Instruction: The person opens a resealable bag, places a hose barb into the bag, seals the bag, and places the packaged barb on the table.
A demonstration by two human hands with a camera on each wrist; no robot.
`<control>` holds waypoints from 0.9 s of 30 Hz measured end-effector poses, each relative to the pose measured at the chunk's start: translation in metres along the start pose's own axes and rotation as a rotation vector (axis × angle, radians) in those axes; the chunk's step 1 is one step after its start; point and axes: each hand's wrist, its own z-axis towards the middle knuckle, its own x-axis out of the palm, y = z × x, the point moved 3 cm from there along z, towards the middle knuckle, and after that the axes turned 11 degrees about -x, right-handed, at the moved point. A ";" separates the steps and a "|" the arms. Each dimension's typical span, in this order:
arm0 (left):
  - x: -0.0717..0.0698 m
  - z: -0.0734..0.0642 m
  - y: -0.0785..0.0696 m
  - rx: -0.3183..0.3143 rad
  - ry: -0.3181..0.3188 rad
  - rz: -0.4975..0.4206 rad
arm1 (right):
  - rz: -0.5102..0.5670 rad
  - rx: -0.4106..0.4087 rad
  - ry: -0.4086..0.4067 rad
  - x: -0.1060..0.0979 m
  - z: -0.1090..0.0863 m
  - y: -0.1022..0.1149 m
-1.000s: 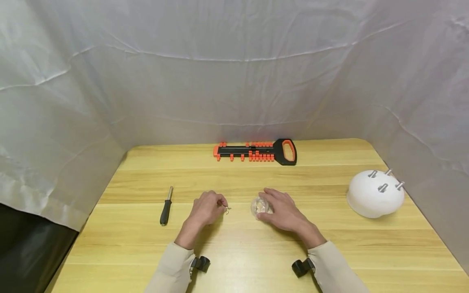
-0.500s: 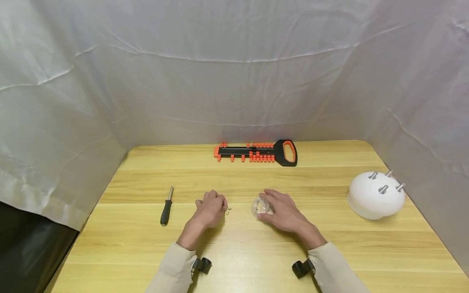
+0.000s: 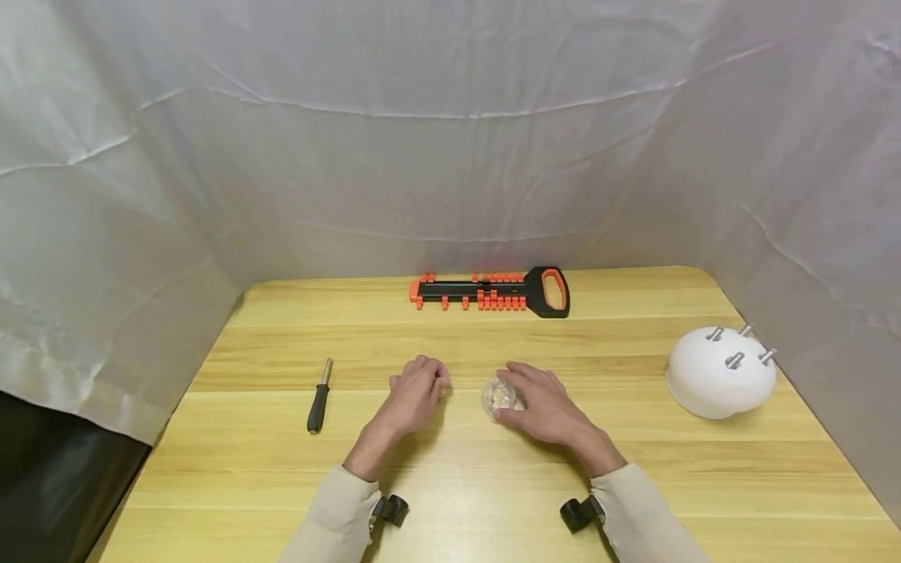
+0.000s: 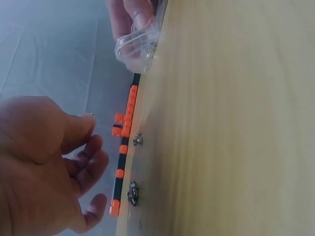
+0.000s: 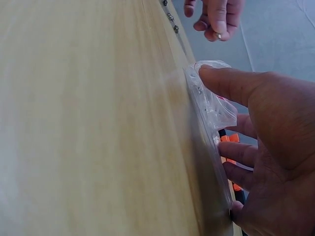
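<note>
My left hand (image 3: pixel 415 397) is raised a little above the table, thumb and fingertip pinching a tiny brass-coloured metal piece (image 5: pixel 219 36); its exact kind is too small to tell. Below that hand, small metal fittings (image 4: pixel 133 192) lie on the wood in the left wrist view, hidden from the head view. To the right, my right hand (image 3: pixel 538 403) holds a clear crinkled plastic bag (image 5: pixel 211 98) against the table, thumb on the near side and fingers behind. Small metal bits show through the plastic.
A black-handled screwdriver (image 3: pixel 319 399) lies left of my left hand. At the back is a black rack with orange clips (image 3: pixel 493 291). A white rounded block with several metal pegs (image 3: pixel 718 379) stands at the right. Grey cloth (image 3: pixel 450 172) encloses the table.
My left hand has moved slightly right and away from me, and the tiny metal pieces seen at its fingertips no longer show in the head view. The right hand stays on the bag.
</note>
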 end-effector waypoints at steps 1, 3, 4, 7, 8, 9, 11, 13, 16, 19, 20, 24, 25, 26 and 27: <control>0.000 0.000 -0.001 0.006 -0.005 -0.005 | 0.001 0.001 0.000 0.000 0.000 0.000; 0.002 0.000 -0.004 0.016 -0.012 -0.009 | -0.001 0.000 0.000 0.001 0.000 -0.001; 0.002 0.000 -0.006 0.020 -0.013 -0.014 | -0.003 -0.001 0.000 0.001 0.000 -0.001; 0.005 0.000 -0.010 0.036 -0.008 -0.023 | 0.000 -0.001 0.001 0.001 0.000 -0.001; 0.006 0.000 -0.011 0.044 -0.003 -0.026 | 0.000 -0.001 0.000 0.000 0.000 -0.001; 0.007 0.001 -0.013 0.051 0.000 -0.031 | 0.004 0.001 0.001 0.000 0.000 -0.001; 0.010 0.001 -0.016 0.066 0.004 -0.038 | 0.005 0.000 0.000 0.000 0.000 0.000; 0.012 0.002 -0.020 0.082 0.010 -0.040 | 0.007 0.003 -0.001 -0.001 -0.001 0.000; 0.015 0.003 -0.028 0.100 0.023 -0.033 | 0.010 0.007 0.002 -0.002 0.000 0.000; 0.018 0.004 -0.035 0.110 0.043 -0.018 | 0.019 0.012 0.010 -0.002 0.000 0.000; 0.020 0.004 -0.037 0.113 0.049 -0.011 | 0.023 0.013 0.013 -0.002 0.000 0.000; 0.024 0.005 -0.044 0.119 0.071 0.036 | 0.032 0.017 0.021 -0.003 0.000 0.000; 0.025 0.006 -0.045 0.120 0.077 0.048 | 0.034 0.019 0.024 -0.003 0.000 0.000; 0.026 0.006 -0.046 0.122 0.083 0.059 | 0.032 0.020 0.027 -0.003 0.001 0.000; 0.027 0.006 -0.048 0.124 0.089 0.067 | 0.031 0.023 0.031 -0.003 0.001 0.000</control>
